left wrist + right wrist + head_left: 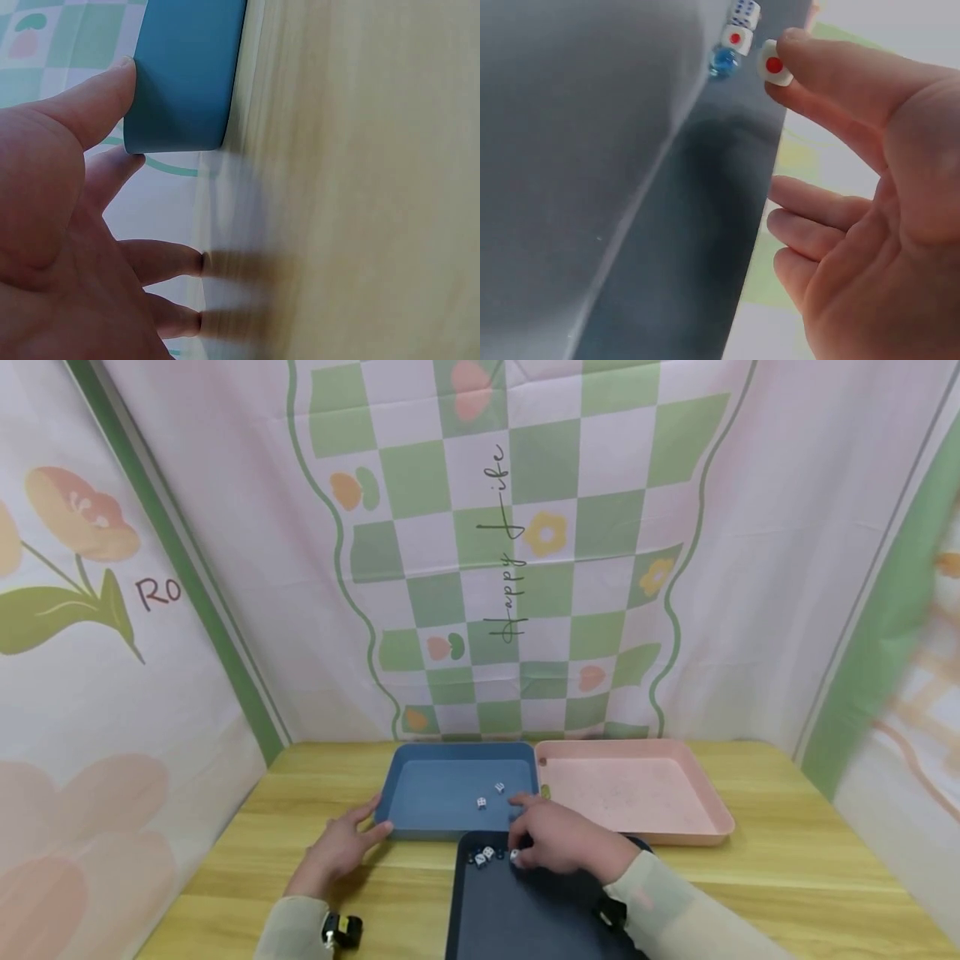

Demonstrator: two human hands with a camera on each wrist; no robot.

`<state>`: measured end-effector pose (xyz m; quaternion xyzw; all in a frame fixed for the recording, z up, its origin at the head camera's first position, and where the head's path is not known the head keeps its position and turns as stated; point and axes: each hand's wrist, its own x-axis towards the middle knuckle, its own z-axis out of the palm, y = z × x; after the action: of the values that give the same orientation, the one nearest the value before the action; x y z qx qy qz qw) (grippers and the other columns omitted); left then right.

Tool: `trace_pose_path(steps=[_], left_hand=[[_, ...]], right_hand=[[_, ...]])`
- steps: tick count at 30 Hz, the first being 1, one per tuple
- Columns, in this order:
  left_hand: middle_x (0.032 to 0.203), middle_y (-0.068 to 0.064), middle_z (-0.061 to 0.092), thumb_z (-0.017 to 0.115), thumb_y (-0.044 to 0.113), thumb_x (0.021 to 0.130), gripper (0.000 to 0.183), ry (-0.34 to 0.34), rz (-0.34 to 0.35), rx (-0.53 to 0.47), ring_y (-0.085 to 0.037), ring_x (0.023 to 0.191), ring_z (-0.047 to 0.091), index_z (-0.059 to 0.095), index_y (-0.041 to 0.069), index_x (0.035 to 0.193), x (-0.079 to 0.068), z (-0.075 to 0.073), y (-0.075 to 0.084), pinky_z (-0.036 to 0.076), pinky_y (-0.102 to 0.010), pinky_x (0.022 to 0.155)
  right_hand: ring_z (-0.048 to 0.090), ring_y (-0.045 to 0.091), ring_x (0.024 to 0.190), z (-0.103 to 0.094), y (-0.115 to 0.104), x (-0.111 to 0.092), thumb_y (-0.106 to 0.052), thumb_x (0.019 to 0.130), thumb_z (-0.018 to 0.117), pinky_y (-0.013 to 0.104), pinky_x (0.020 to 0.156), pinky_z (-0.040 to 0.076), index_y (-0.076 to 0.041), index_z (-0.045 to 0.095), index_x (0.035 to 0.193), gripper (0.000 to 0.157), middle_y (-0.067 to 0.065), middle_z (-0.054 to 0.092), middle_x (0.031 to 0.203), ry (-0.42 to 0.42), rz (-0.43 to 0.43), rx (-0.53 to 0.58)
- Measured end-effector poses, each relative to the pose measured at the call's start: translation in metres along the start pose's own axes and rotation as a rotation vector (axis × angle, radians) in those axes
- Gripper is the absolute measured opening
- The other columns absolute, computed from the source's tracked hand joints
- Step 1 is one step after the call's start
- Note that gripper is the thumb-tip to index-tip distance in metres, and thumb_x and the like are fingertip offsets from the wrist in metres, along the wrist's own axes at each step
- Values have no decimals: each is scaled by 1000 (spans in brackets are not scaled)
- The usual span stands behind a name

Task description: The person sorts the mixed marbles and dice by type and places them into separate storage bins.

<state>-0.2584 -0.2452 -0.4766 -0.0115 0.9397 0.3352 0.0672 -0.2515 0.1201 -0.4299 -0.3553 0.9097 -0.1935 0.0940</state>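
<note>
My right hand [566, 837] pinches a white die [774, 64] between thumb and index finger, its red one-pip side showing in the right wrist view. That hand is over the far edge of a dark tray [517, 914]. Two more dice [484, 857] and a clear blue marble [724, 63] lie along that tray's far edge, close to the held die. My left hand [339, 852] touches the left end of a blue tray [423, 793], its fingers extended and spread. Two white dice [482, 803] lie inside the blue tray.
A pink tray [637, 793] stands right of the blue one, with a small brown item [543, 762] and a small green item [546, 792] at its left side. The wooden table [390, 902] carries all three trays. A printed curtain [540, 585] hangs behind.
</note>
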Motion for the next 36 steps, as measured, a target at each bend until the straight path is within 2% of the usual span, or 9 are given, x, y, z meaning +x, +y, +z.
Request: trace_pose_path(steps=[5, 8, 9, 10, 14, 16, 17, 29, 36], left_hand=[[156, -19, 34, 56, 58, 96, 67, 1, -2, -3, -59, 140, 3, 35, 33, 155, 0, 1, 0, -6, -85, 91], [156, -19, 34, 56, 59, 96, 68, 1, 2, 2, -59, 140, 3, 35, 33, 156, 0, 0, 0, -7, -85, 91], [156, -19, 34, 56, 60, 96, 69, 1, 4, 6, -59, 139, 3, 35, 33, 156, -1, 0, 0, -6, -85, 91], [156, -19, 34, 55, 61, 95, 69, 1, 5, 9, -60, 139, 3, 35, 33, 156, -1, 0, 0, -6, -85, 91], [156, -20, 34, 55, 61, 96, 69, -2, 7, 18, -61, 138, 3, 35, 33, 156, -1, -1, 1, -6, -86, 89], [155, -20, 34, 54, 61, 96, 69, -3, 7, 20, -62, 138, 3, 35, 33, 156, -2, -1, 1, -6, -86, 89], [155, -20, 34, 54, 61, 96, 69, -3, 7, 20, -62, 138, 3, 35, 33, 156, -1, -1, 1, -6, -86, 89], [156, -19, 34, 55, 59, 96, 68, -4, -3, 9, -60, 139, 3, 35, 33, 156, 0, 0, 2, -5, -85, 91], [156, -20, 34, 55, 61, 96, 69, -9, -7, 19, -61, 138, 3, 35, 33, 156, -2, -2, 3, -5, -86, 91]], right_hand=[[42, 37, 135, -10, 7, 4, -25, 92, 74, 53, 100, 44, -28, 76, 94, 4, 18, 42, 150, 89, 35, 94], [42, 38, 135, -16, 10, 7, -25, 93, 72, 54, 102, 42, -26, 76, 96, 5, 19, 41, 151, 204, 120, 171], [50, 39, 127, -18, 11, 8, -25, 94, 72, 54, 100, 43, -25, 76, 97, 6, 19, 39, 152, 238, 157, 197], [51, 39, 126, -19, 12, 9, -26, 94, 71, 53, 101, 43, -25, 76, 99, 6, 19, 37, 153, 269, 189, 210], [49, 40, 128, -24, 16, 13, -25, 97, 68, 53, 103, 42, -21, 76, 103, 10, 21, 35, 154, 351, 275, 232], [37, 40, 138, -26, 18, 14, -25, 97, 68, 54, 106, 38, -20, 76, 103, 11, 23, 36, 153, 373, 290, 225], [36, 41, 139, -26, 19, 15, -25, 97, 68, 55, 107, 38, -19, 76, 103, 12, 24, 37, 152, 380, 294, 224], [33, 42, 140, -27, 18, 24, -25, 95, 70, 59, 106, 37, -14, 76, 108, 18, 24, 42, 149, 422, 308, 246], [32, 42, 140, -27, 16, 30, -25, 95, 70, 58, 105, 38, -15, 76, 108, 17, 23, 39, 152, 429, 332, 272]])
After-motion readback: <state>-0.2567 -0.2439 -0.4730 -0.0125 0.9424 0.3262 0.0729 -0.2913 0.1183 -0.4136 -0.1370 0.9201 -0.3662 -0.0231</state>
